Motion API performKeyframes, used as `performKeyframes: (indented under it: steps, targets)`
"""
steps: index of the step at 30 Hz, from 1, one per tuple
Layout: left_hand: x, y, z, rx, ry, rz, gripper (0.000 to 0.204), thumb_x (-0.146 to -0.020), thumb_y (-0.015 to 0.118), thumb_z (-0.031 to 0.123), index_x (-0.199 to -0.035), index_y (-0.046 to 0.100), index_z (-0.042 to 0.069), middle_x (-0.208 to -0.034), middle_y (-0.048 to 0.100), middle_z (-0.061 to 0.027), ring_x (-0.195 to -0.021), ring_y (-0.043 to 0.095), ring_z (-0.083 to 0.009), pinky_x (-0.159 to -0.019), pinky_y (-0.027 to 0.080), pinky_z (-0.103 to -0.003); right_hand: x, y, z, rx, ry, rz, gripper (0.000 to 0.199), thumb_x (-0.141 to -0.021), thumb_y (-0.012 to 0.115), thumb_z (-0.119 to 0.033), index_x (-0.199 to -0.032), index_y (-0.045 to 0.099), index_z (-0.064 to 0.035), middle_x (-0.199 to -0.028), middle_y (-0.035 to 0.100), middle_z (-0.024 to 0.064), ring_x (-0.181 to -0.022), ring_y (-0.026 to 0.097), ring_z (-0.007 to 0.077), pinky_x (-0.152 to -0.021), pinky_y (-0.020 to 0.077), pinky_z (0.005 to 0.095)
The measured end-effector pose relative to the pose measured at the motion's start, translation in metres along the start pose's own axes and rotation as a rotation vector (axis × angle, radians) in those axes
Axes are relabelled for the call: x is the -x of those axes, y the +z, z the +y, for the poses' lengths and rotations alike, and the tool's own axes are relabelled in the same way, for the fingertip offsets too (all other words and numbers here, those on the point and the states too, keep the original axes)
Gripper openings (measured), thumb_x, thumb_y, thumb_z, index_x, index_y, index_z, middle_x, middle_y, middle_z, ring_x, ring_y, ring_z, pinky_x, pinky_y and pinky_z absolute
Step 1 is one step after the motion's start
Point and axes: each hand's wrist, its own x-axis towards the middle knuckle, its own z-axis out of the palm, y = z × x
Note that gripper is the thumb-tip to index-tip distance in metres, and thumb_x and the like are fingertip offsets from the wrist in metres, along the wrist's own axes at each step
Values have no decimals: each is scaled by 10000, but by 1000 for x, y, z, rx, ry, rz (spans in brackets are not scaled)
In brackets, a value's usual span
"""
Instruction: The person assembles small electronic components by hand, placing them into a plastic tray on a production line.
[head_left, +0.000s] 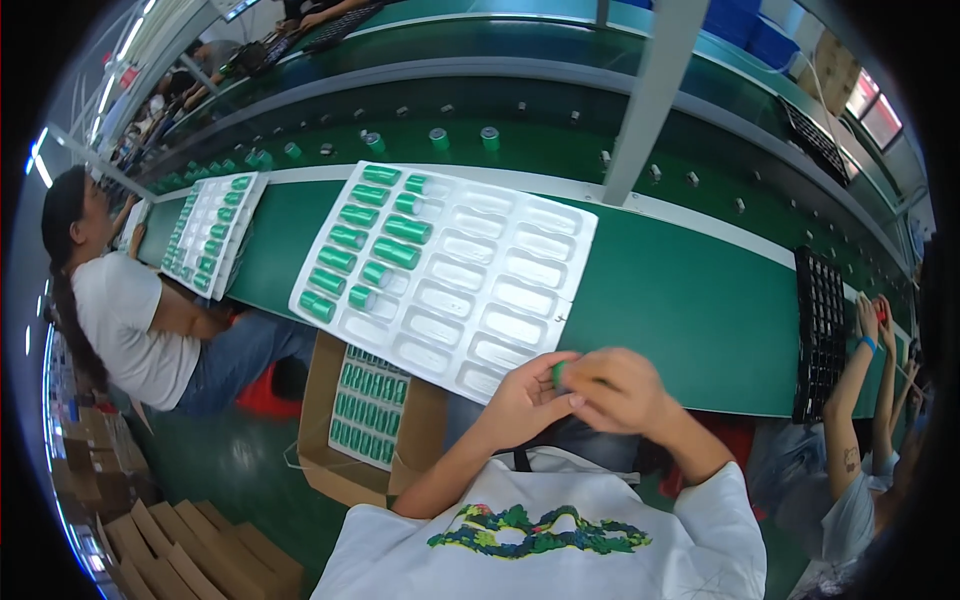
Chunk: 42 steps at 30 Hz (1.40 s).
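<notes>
Right in front of you, at the centre of the clock, your hands are together: your left hand (522,402) has thumb and fingers closed on a green cylinder (559,373), while your right hand (622,388) works against it in a blur, and whether it grips or just brushes, I can't tell. Only a sliver of green shows, so which way it points, and its long axis, are anyone's guess. A loose pinch or a sharp twist could pop it free, and at the bench (690,310) edge it might drop to your lap. Over at 9 o'clock, low down, there's the carton (420,425) with packed cylinders (368,410). Swing to 10: the white tray (495,260), near corner just beside your left hand, where a knock could shift it and jog the tray cylinders (337,260), all lying flat, long axes running roughly 10 to 4. Farther out at 11, on the belt (550,150), upright cylinders (489,139) stand, silvery ends up.
</notes>
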Motion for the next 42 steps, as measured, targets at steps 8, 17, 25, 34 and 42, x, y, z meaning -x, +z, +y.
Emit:
performKeyframes:
  steps: [8, 17, 25, 34, 42]
  targets:
    - [27, -115, 73, -1290, 497, 1106, 440, -802, 739, 94, -1206, 588, 10, -1084, 563, -173, -903, 568, -241, -732, 493, -338, -23, -73, 214, 310, 553, 705, 367, -838, 727, -124, -1175, 635, -9, -997, 686, 138, -888, 662, 230, -818, 516, 328]
    - [26, -194, 83, -1545, 276, 1094, 415, -801, 746, 295, -1067, 671, -14, -1057, 565, -225, -991, 561, -391, -877, 459, -448, -30, -66, 334, 376, 736, 174, 356, -836, 678, -213, -1129, 641, -14, -977, 699, 201, -915, 689, 336, -830, 538, 396]
    - [37, -160, 83, -950, 425, 1073, 372, -872, 701, 170, -1167, 550, 1, -1162, 603, -181, -936, 600, -248, -801, 496, -352, -50, -48, 258, 791, 549, 86, 362, -803, 716, -323, -1038, 641, -58, -973, 619, 127, -930, 602, 329, -787, 452, 464]
    - [2, -60, 81, 401, 377, 142, 362, -922, 556, -14, -1260, 470, 84, -1329, 483, -258, -1105, 593, -344, -958, 515, -406, -29, -40, 293, 103, 765, 319, 256, -880, 632, -128, -1099, 646, 4, -966, 655, 135, -883, 645, 246, -806, 526, 368]
    - [1, -26, 70, 686, 187, 156, 352, -945, 546, 28, -1289, 473, 40, -1261, 537, -233, -1118, 597, -340, -991, 507, -393, 12, -75, 197, -1549, 701, 794, 376, -968, 562, -73, -1300, 483, 87, -1106, 590, 119, -1015, 580, 172, -923, 507, 287]
